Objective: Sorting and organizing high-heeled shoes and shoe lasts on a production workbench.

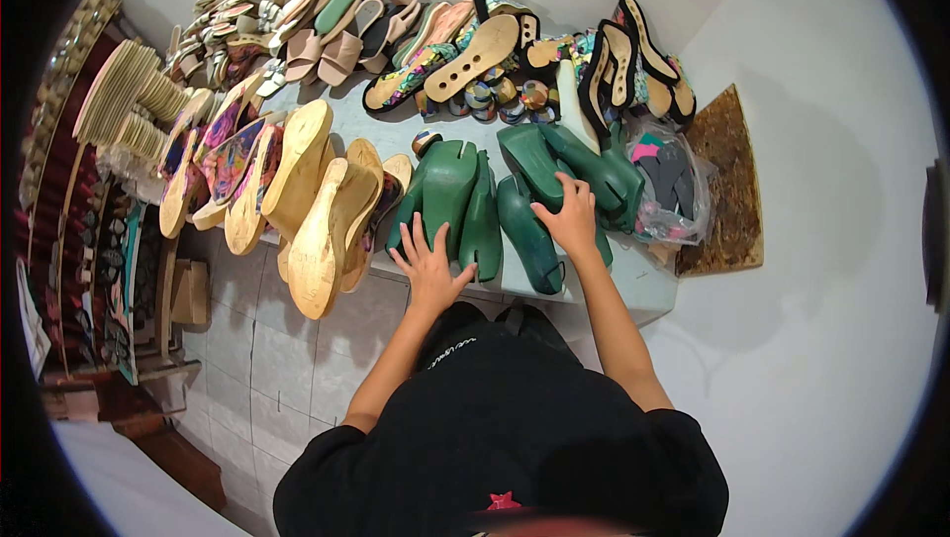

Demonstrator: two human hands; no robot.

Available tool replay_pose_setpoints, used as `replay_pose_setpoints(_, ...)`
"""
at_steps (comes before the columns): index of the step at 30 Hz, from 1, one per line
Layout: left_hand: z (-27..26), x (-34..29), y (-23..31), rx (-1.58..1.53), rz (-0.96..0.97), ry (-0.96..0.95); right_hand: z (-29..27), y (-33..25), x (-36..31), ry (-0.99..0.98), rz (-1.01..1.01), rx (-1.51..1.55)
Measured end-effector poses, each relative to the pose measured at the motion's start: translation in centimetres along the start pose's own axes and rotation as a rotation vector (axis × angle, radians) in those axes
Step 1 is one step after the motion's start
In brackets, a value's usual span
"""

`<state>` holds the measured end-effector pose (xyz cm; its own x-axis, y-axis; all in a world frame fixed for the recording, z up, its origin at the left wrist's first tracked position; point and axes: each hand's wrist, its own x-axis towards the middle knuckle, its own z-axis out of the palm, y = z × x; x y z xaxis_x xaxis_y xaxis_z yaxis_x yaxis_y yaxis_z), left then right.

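Observation:
Several green shoe lasts lie in two groups along the front edge of a white table. My left hand rests with spread fingers on the near ends of the left group. On the right group, my right hand lies over a last, thumb and fingers apart. Neither hand appears to wrap fully round a last. Just left of them, wooden wedge soles stand at the table's edge.
Sandals and patterned straps with soles crowd the table's back. A clear plastic bag of dark pieces sits at right, beside a brown board against the wall. Stacked insoles and a shelf rack stand at left.

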<state>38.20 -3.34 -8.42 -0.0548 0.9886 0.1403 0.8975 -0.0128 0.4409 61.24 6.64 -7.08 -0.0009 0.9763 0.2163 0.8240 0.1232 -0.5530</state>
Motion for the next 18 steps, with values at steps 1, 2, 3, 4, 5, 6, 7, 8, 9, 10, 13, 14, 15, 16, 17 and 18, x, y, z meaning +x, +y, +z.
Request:
replay_pose_setpoints(1,0.2,0.0,0.0,-0.033,-0.033,0.027,0.2,-0.1,0.3,0.012,-0.009,-0.099)
replay_pose_setpoints(2,0.4,-0.2,0.1,-0.066,-0.068,0.054,0.0,-0.7,0.8,0.002,-0.026,-0.096)
replay_pose_setpoints(3,0.5,-0.1,0.2,-0.065,-0.084,0.063,-0.2,-1.3,1.2,-0.053,0.041,-0.167)
replay_pose_setpoints(4,0.6,0.1,0.3,-0.082,-0.118,0.099,-0.5,-1.8,1.8,-0.106,0.109,-0.239)
replay_pose_setpoints(5,0.7,0.2,0.5,-0.100,-0.149,0.132,-0.5,-2.1,2.3,-0.112,0.098,-0.238)
replay_pose_setpoints(6,0.7,0.4,0.8,-0.100,-0.158,0.137,-0.5,-2.4,2.9,-0.177,0.143,-0.302)
replay_pose_setpoints(7,0.8,0.7,1.2,-0.092,-0.141,0.152,-0.5,-2.5,3.5,-0.242,0.188,-0.366)
replay_pose_setpoints(8,0.8,0.8,1.7,-0.082,-0.125,0.167,-0.3,-2.4,3.9,-0.246,0.181,-0.365)
replay_pose_setpoints(9,0.8,0.9,2.3,-0.081,-0.131,0.169,-0.1,-2.1,4.3,-0.286,0.147,-0.395)
replay_pose_setpoints(10,0.8,1.0,2.9,-0.060,-0.109,0.158,-0.1,-1.9,4.6,-0.325,0.115,-0.425)
replay_pose_setpoints(13,1.0,0.6,4.0,-0.022,-0.097,0.110,-0.9,-1.1,6.1,-0.351,0.050,-0.392)
replay_pose_setpoints(14,1.1,0.4,4.1,-0.005,-0.101,0.071,-1.5,-0.8,6.5,-0.351,0.049,-0.393)
replay_pose_setpoints(15,1.2,0.1,4.1,-0.007,-0.102,0.068,-2.1,-0.5,7.0,-0.343,0.045,-0.324)
replay_pose_setpoints(16,1.3,-0.3,4.1,-0.007,-0.100,0.067,-2.7,0.1,7.5,-0.334,0.042,-0.256)
replay_pose_setpoints(17,1.3,-0.5,4.0,-0.013,-0.115,0.063,-3.3,0.2,7.8,-0.235,-0.058,-0.191)
replay_pose_setpoints(18,1.3,-0.8,3.9,-0.018,-0.128,0.058,-4.1,0.3,8.0,-0.234,-0.057,-0.192)
